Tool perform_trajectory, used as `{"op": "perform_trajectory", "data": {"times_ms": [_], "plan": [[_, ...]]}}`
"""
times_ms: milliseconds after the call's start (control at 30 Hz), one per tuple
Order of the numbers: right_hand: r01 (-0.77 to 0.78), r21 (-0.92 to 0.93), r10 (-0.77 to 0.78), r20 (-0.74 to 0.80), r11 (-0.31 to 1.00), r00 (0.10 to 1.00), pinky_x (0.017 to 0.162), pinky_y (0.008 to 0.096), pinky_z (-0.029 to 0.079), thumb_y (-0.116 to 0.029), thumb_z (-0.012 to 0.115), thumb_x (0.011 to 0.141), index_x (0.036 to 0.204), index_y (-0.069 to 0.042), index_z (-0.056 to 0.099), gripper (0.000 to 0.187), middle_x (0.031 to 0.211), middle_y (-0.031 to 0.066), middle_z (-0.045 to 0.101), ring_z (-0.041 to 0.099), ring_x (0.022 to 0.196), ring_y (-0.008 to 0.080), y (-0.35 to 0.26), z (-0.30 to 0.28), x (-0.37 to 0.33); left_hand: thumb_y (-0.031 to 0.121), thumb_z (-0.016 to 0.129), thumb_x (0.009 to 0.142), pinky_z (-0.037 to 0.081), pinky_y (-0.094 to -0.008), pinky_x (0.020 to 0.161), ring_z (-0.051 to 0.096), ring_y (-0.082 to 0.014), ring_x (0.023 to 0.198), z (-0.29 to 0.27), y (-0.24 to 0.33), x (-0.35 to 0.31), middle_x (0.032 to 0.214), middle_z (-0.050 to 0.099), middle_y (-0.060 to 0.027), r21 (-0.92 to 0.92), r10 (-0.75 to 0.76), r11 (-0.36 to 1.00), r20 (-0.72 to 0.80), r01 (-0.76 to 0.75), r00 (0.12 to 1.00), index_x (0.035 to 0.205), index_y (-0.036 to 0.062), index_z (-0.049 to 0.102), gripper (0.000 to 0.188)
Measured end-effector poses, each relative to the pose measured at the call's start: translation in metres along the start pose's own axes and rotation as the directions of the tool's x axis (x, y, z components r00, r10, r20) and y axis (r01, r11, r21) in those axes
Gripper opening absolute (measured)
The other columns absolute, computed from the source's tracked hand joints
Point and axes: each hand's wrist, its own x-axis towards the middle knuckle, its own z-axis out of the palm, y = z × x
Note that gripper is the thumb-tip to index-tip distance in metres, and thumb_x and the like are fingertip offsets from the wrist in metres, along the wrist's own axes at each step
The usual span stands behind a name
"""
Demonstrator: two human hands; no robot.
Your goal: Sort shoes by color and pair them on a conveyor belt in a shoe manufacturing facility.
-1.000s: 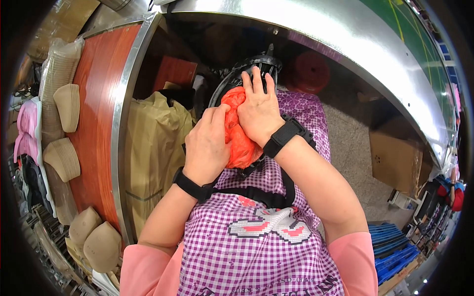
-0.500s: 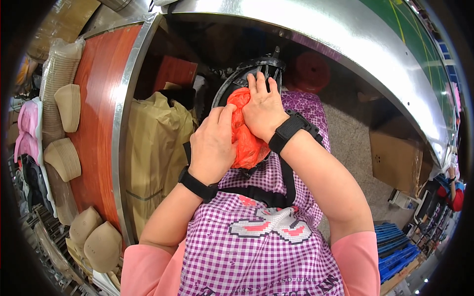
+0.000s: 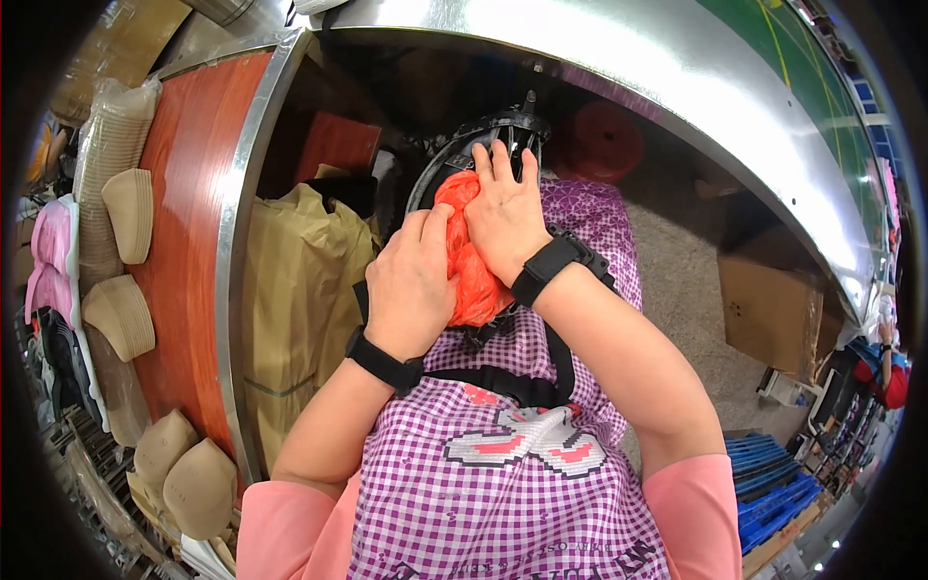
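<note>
A crumpled orange-red thin plastic bag (image 3: 474, 290) lies between my two hands, in front of my lap. My left hand (image 3: 411, 280) is closed around its left side, with bent fingers along the edge. My right hand (image 3: 507, 217) lies flat against the bag's right side, fingers stretched and apart. Its fingertips reach over a black object (image 3: 449, 155) with a rounded rim and ribs, just beyond the bag. What the bag contains, if anything, is hidden. Both wrists wear black straps, and a purple checked apron (image 3: 503, 406) covers my lap.
A reddish wooden board (image 3: 198, 222) with a metal edge stands on the left, with stacked beige moulded cups (image 3: 126, 314) on it. Below are a tan wrapped bundle (image 3: 304, 290) and, at right, a cardboard box (image 3: 768, 314). The metal-edged table (image 3: 599, 48) curves overhead. Blue crates (image 3: 768, 483) stand lower right.
My right hand has shifted slightly left along with the bag. The left hand keeps its hold on the bag, and the whole view has moved a little.
</note>
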Motion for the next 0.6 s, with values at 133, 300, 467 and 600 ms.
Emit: {"op": "perform_trajectory", "data": {"times_ms": [133,300,467,600], "plan": [[0.028,0.268,0.02,-0.177,0.963,0.984,0.104,0.0625,0.022,-0.015,0.064,0.069,0.083,-0.004,0.071,0.018,0.14,0.0213,0.038,0.028,0.132,0.0429,0.011,0.002,-0.013,0.002,0.066,0.069,0.051,-0.0398,0.075,0.059,-0.0319,0.095,-0.003,0.002,-0.004,0.112,0.055,-0.0129,0.007,0.022,1.0,-0.028,-0.022,0.999,0.121,0.0009,0.048,0.055],[0.125,0.561,0.093,-0.344,0.819,0.934,0.105,0.0486,0.032,-0.009,0.069,0.068,0.085,-0.003,0.066,0.019,0.14,0.0243,0.037,0.03,0.127,0.0498,0.022,-0.005,-0.035,0.003,0.065,0.071,0.05,-0.0398,0.075,0.059,-0.0321,0.095,-0.007,0.001,-0.003,0.112,0.055,-0.0135,-0.039,-0.016,0.999,-0.008,0.016,1.0,0.121,0.0016,0.048,0.052],[0.117,0.9,0.283,-0.252,0.421,0.925,0.105,0.0437,0.032,-0.014,0.066,0.074,0.092,-0.007,0.069,0.019,0.14,0.0236,0.038,0.037,0.128,0.0384,0.045,-0.007,-0.052,0.003,0.062,0.072,0.05,-0.04,0.076,0.059,-0.0326,0.097,-0.006,-0.005,-0.003,0.113,0.056,-0.0139,-0.073,-0.004,0.997,-0.038,0.001,0.999,0.12,0.0016,0.048,0.051],[0.138,0.989,0.26,-0.12,-0.053,0.958,0.095,0.0345,0.041,-0.011,0.065,0.08,0.099,-0.005,0.067,0.021,0.132,0.0176,0.048,0.052,0.112,0.0242,0.051,-0.012,-0.071,0.0,0.059,0.072,0.05,-0.0394,0.08,0.056,-0.0317,0.103,-0.004,0.002,0.0,0.114,0.056,-0.0142,-0.043,0.042,0.998,-0.089,-0.046,0.995,0.119,0.0006,0.05,0.048]]}}
